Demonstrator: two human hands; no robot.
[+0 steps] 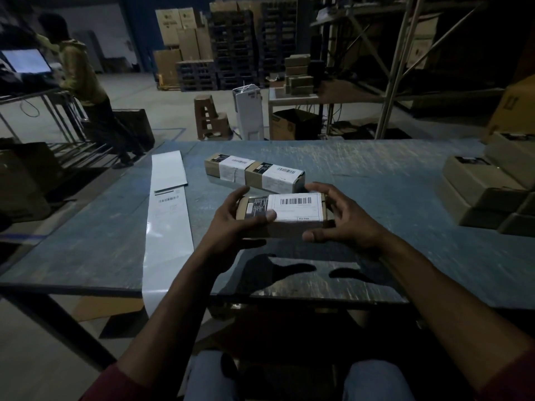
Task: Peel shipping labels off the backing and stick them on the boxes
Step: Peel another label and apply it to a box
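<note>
The small box (282,215) you hold just above the table (376,175) already carries its white barcode label (298,208), flat across the top, so this looks like the smoothing-down step. Your left hand (231,224) grips its dark end, thumb on top; your right hand (341,218) cups the other end with fingers loosely curled. Next, probably set it beside the two labelled boxes (254,172) and peel another label from the backing strip (169,209).

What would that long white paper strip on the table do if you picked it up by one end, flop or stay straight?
The backing strip would probably flop: it looks thin, and its near end already droops over the table edge. It shines, so it may be slippery. It likely weighs little, lying flat.
</note>
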